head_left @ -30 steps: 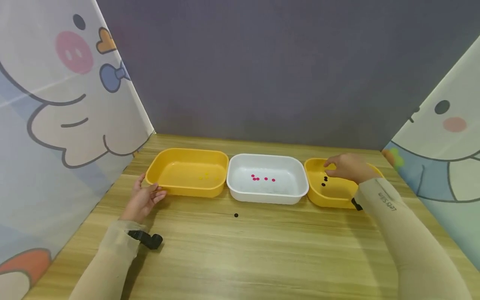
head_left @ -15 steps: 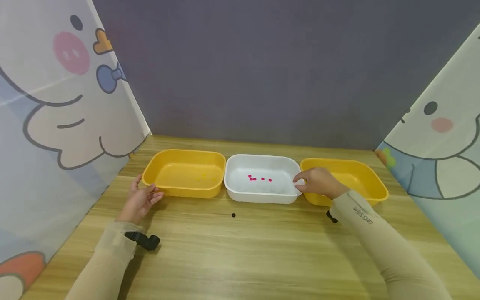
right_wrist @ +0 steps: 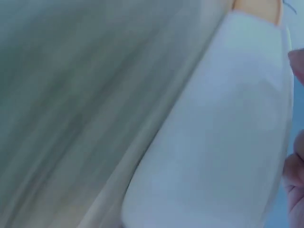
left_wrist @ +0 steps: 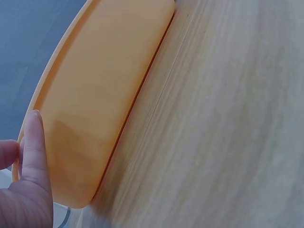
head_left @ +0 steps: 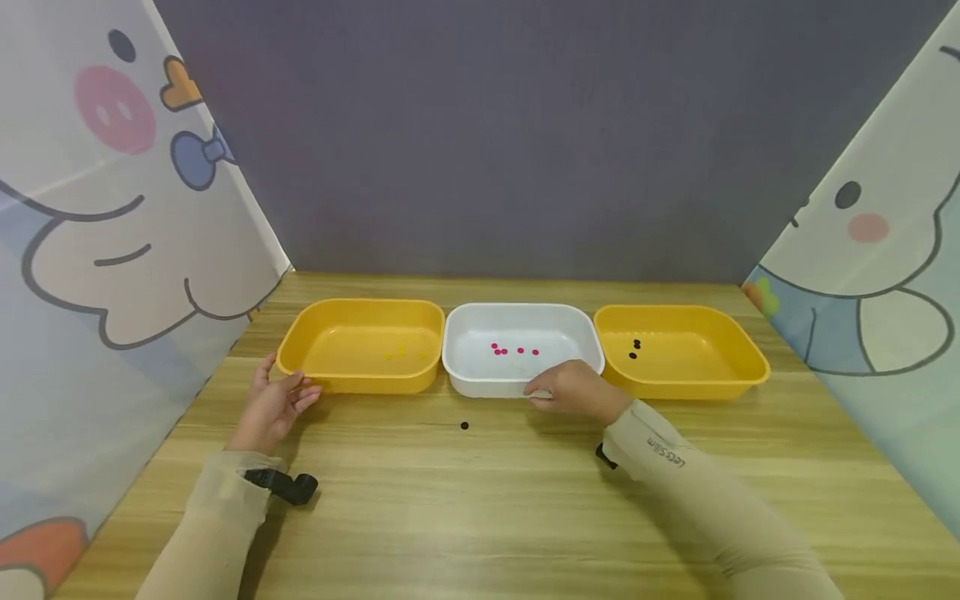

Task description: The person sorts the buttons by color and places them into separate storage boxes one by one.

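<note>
My left hand (head_left: pixel 270 408) touches the near left corner of the left yellow tray (head_left: pixel 382 385). In the left wrist view a straight finger (left_wrist: pixel 34 147) lies along its outer wall. My right hand (head_left: pixel 573 390) is over the near edge of the white tray (head_left: pixel 480 388), right of its middle. In the right wrist view its fingertips (right_wrist: pixel 295 164) stand apart beside that tray's rim, and nothing shows between them. A small black button-like disc (head_left: pixel 464 426) lies on the table in front of the white tray.
The right yellow tray (head_left: pixel 690 390) holds black discs (head_left: pixel 633 356). Several pink discs (head_left: pixel 521 351) lie in the white tray, and yellow ones (head_left: pixel 401 348) in the left tray. The three trays stand in a row on the wooden table (head_left: pixel 450 517), before a grey wall (head_left: pixel 510 150).
My right hand has moved left from above the right yellow tray to the near edge of the white tray. My left hand stays at its tray corner. The view shifts slightly.
</note>
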The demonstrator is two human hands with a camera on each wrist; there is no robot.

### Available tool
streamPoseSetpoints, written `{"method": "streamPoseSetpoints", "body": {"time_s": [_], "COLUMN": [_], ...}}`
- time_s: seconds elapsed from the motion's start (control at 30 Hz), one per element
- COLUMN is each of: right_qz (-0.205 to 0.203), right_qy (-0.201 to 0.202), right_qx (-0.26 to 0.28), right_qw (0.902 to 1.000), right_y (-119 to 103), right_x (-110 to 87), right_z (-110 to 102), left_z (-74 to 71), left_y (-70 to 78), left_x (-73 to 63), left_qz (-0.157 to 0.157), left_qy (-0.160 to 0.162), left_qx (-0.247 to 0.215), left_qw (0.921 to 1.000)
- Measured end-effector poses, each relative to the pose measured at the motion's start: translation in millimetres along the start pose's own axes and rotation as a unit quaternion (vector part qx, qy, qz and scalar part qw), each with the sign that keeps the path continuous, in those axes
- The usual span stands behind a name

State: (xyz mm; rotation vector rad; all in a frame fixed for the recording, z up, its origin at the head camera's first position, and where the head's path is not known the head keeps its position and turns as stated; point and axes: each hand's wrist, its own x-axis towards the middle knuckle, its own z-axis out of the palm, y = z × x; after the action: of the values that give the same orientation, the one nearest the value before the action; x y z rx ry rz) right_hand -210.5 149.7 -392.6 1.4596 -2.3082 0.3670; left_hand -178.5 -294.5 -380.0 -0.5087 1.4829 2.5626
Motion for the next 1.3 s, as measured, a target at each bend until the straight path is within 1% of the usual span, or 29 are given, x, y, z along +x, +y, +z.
{"method": "streamPoseSetpoints", "body": {"time_s": [0.1, 0.27, 0.33, 0.43, 0.5, 0.6, 0.67, 0.73, 0.83, 0.97, 1.13, 1.3], "right_qz": [-0.022, -0.038, -0.039, -0.031, -0.010, 0.013, 0.013, 0.002, -0.005, 0.003, -0.010, -0.008], "right_qy": [-0.001, -0.016, -0.030, -0.065, -0.105, -0.161, -0.187, -0.201, -0.218, -0.235, -0.234, -0.242], "right_qx": [0.002, 0.019, 0.028, 0.045, 0.067, 0.085, 0.082, 0.073, 0.071, 0.064, 0.033, 0.030], "right_qw": [0.9997, 0.9990, 0.9984, 0.9964, 0.9922, 0.9832, 0.9788, 0.9769, 0.9734, 0.9700, 0.9716, 0.9698], "right_y": [-8.0, -18.0, -23.2, -32.1, -37.2, -40.9, -41.5, -41.9, -44.4, -49.7, -51.6, -49.9], "right_x": [8.9, 24.0, 28.7, 36.5, 41.9, 49.9, 54.5, 59.4, 67.0, 74.2, 77.8, 78.5], "right_z": [6.5, 17.1, 22.9, 30.7, 32.1, 31.7, 33.0, 36.0, 39.7, 41.4, 44.2, 46.9], "left_z": [-0.1, -1.0, -1.3, -1.5, -1.6, -0.3, 0.9, 2.3, 3.1, 1.8, 0.9, 1.2], "left_y": [-0.6, -1.2, -1.0, -0.8, -1.5, -2.6, -2.6, -2.0, -0.8, -0.5, -0.9, -1.1], "left_x": [0.6, 2.5, 1.8, -1.0, -2.2, -2.3, -1.4, -0.9, -0.2, 0.2, 0.6, -0.3], "left_qz": [0.000, 0.003, 0.002, -0.002, -0.003, 0.001, 0.003, 0.005, 0.007, 0.011, 0.020, 0.017], "left_qy": [0.000, -0.005, -0.002, 0.002, 0.004, 0.003, 0.003, 0.005, 0.005, 0.002, 0.001, 0.001], "left_qx": [-0.001, -0.005, -0.004, 0.002, 0.005, 0.008, 0.007, 0.007, 0.007, 0.006, 0.008, 0.007], "left_qw": [1.0000, 1.0000, 1.0000, 1.0000, 1.0000, 1.0000, 1.0000, 0.9999, 0.9999, 0.9999, 0.9998, 0.9998]}}
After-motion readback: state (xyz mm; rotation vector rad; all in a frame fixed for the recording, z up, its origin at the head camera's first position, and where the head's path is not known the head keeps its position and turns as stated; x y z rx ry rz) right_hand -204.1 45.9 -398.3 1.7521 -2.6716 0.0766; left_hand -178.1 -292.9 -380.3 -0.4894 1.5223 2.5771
